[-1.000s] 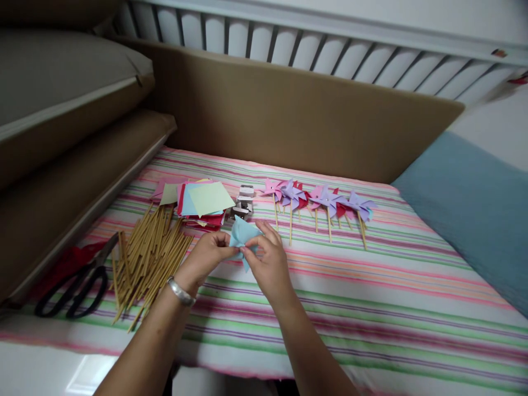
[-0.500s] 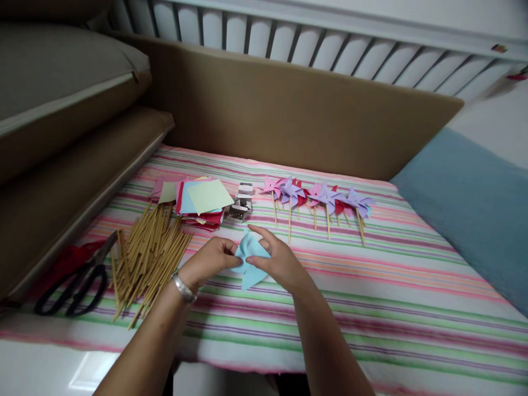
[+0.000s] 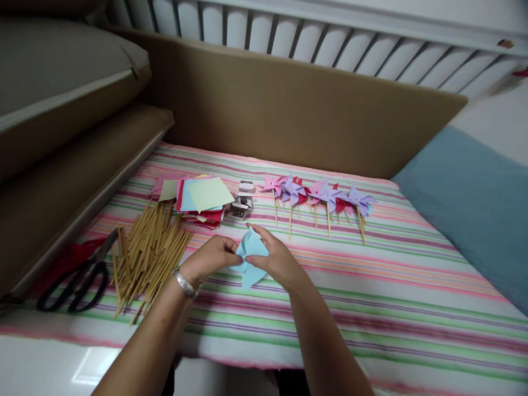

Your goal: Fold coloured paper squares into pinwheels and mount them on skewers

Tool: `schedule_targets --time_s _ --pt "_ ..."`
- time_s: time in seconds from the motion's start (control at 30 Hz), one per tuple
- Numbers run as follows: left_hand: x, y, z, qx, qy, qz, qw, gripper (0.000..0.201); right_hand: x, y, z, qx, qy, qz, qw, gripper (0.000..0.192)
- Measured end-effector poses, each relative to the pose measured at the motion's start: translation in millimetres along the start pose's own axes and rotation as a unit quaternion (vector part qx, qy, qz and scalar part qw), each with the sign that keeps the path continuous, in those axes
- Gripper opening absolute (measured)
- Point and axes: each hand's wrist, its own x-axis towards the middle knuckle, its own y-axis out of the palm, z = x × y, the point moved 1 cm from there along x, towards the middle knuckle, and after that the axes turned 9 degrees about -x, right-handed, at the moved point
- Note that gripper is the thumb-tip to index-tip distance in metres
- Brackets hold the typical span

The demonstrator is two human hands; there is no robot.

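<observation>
Near the middle of the frame the left hand (image 3: 212, 257) and the right hand (image 3: 275, 259) meet on a folded light-blue paper square (image 3: 251, 258). Each hand is clenched lightly on it: the left pinches its left edge with thumb and fingertips, the right pinches near its centre, with the forefinger stretched along the top fold. The paper sits low over the striped cloth (image 3: 371, 297) — whether its lower point touches the cloth cannot be told. A silver bangle (image 3: 183, 283) circles the left wrist.

Just left of the left hand lies a loose heap of thin bamboo sticks (image 3: 148, 256), fanned toward the lower left. Further left, at the edge of the cloth, lie black-handled scissors (image 3: 76, 278), partly over a scrap of red paper (image 3: 68, 258).

Above the hands, toward the upper middle, a stack of coloured paper squares (image 3: 200, 199) rests on the cloth, a pale green sheet on top. Just beside it on the right sits a small silver stapler (image 3: 242, 202). To the right of that runs a row of finished paper pinwheels on sticks (image 3: 322, 198) — pink, purple and red, overlapping one another.

Behind everything stands a brown padded board (image 3: 289, 110), with white railing (image 3: 330, 49) above it and a blue mat (image 3: 474, 203) at the right.
</observation>
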Motion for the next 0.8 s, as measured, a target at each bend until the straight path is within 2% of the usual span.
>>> schedule_targets --time_s 0.1,0.17,0.23,0.3,0.43,0.6,0.8 --pt "-1 0.4 -2 -0.017 0.005 -0.004 1.000 0.008 2 1 -5 0.012 0.010 -0.003 1.000 0.068" --pt "-3 0.0 -6 -0.063 0.015 -0.019 0.998 0.016 5 0 -8 0.052 0.032 -0.010 0.998 0.070" --pt "-5 -0.3 -9 -0.129 0.030 -0.045 0.990 0.032 8 -2 -10 0.109 0.048 -0.041 0.992 0.071" --pt "-7 1.6 -10 -0.190 0.042 -0.054 0.979 0.042 11 -3 -9 0.164 0.038 -0.090 0.982 0.063" --pt "-2 14.9 -4 -0.253 0.056 -0.046 0.965 0.028 11 3 -4 0.244 0.000 -0.167 0.955 0.039" --pt "7 29.5 3 -0.294 0.062 -0.105 0.948 0.026 10 16 2 0.286 -0.012 -0.187 0.940 0.038" --pt "7 28.0 1 -0.310 0.058 -0.149 0.937 0.025 11 20 2 0.275 0.009 -0.174 0.945 0.043"
